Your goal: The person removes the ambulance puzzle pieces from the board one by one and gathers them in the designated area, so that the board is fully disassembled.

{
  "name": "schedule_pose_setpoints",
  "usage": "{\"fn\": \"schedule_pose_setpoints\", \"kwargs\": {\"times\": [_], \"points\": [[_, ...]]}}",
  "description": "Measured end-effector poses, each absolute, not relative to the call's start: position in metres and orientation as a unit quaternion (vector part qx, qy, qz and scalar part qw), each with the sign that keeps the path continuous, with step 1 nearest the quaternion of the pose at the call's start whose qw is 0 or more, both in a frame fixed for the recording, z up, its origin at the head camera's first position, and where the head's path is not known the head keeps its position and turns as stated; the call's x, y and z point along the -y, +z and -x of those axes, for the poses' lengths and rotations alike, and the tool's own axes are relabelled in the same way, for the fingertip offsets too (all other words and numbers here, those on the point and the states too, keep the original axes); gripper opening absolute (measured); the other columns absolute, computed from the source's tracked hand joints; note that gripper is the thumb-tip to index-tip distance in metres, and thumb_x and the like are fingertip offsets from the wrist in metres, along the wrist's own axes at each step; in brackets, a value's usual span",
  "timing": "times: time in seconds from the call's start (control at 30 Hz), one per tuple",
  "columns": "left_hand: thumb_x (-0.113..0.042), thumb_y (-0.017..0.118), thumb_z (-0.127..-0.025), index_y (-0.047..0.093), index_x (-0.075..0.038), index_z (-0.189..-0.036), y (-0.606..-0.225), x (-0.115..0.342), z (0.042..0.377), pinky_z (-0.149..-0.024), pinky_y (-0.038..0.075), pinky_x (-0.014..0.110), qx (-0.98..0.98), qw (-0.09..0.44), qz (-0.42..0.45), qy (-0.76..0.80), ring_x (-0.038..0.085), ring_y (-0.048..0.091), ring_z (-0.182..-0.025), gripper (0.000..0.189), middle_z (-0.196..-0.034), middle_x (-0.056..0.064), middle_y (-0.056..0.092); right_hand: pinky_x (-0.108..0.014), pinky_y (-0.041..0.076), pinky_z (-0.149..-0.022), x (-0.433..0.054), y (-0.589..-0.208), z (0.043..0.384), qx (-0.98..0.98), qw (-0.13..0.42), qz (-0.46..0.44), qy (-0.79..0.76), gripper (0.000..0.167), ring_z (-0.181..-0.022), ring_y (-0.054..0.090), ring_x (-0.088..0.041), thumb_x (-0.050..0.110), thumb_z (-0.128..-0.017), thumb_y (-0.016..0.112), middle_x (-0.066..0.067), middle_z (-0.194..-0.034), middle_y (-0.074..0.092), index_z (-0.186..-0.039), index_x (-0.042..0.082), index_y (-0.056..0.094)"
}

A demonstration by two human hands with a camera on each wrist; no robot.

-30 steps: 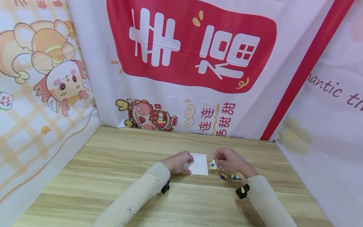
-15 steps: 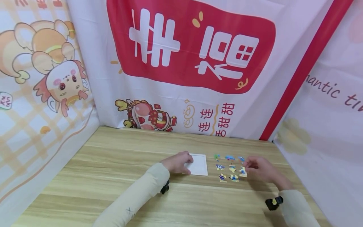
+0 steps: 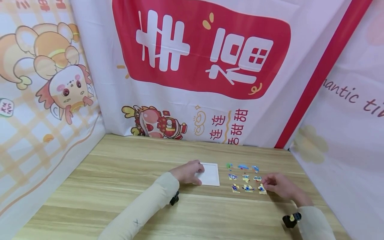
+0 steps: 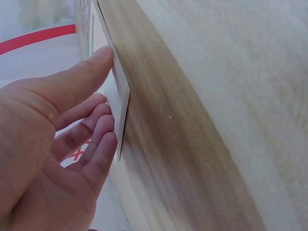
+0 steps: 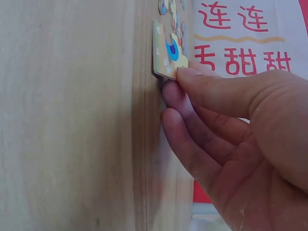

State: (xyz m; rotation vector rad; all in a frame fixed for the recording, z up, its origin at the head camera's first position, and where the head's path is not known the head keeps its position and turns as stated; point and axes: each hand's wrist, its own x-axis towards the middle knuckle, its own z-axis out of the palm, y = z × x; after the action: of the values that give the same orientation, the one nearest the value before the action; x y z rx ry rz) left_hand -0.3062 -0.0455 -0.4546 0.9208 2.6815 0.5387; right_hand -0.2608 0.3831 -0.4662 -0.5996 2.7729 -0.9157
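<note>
In the head view, my left hand [image 3: 187,171] rests at the left side of a white puzzle tray [image 3: 212,174]. The left wrist view has its thumb and loosely bent fingertips touching the rim of the tray [image 4: 123,110]. At the right, my right hand [image 3: 280,186] pinches a corner jigsaw piece [image 3: 262,189] with a blue round print. Up close in the right wrist view, thumb and fingertip hold the edge of this jigsaw piece [image 5: 166,55], which lies low against the table. Other jigsaw pieces [image 3: 247,188] lie beside it in loose rows.
The wooden table [image 3: 120,186] carries the tray and several separate pieces, such as a blue one [image 3: 243,166] in the back row. Printed cloth [image 3: 204,110] hangs at the back, with more cloth on both sides.
My right hand has carried the jigsaw piece from beside the tray to the right, then toward me, to the front right end of the rows. The left hand stays on the tray.
</note>
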Motion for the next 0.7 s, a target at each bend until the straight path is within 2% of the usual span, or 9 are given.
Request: {"fn": "schedule_pose_setpoints", "kwargs": {"times": [0.13, 0.7], "points": [[-0.029, 0.083, -0.092, 0.067, -0.010, -0.137, -0.4547, 0.0451, 0.3061, -0.110, 0.051, 0.035, -0.923, 0.131, -0.311, 0.185, 0.015, 0.057, -0.114, 0.051, -0.129, 0.003, 0.061, -0.021, 0.054, -0.074, -0.3823, -0.4673, 0.2599, -0.935, 0.077, 0.176, -0.297, 0.007, -0.084, 0.058, -0.005, 0.002, -0.099, 0.070, -0.001, -0.094, 0.070, -0.102, 0.007, 0.072], [-0.030, 0.085, -0.091, 0.066, -0.012, -0.138, -0.4547, 0.0439, 0.3084, -0.114, 0.050, 0.037, -0.920, 0.145, -0.299, 0.206, 0.016, 0.058, -0.118, 0.053, -0.131, 0.001, 0.061, -0.022, 0.053, -0.071, -0.3764, -0.4604, 0.2570, -0.949, 0.054, 0.166, -0.263, 0.003, -0.081, 0.059, -0.007, 0.006, -0.097, 0.073, 0.001, -0.090, 0.072, -0.100, 0.007, 0.073]]}}
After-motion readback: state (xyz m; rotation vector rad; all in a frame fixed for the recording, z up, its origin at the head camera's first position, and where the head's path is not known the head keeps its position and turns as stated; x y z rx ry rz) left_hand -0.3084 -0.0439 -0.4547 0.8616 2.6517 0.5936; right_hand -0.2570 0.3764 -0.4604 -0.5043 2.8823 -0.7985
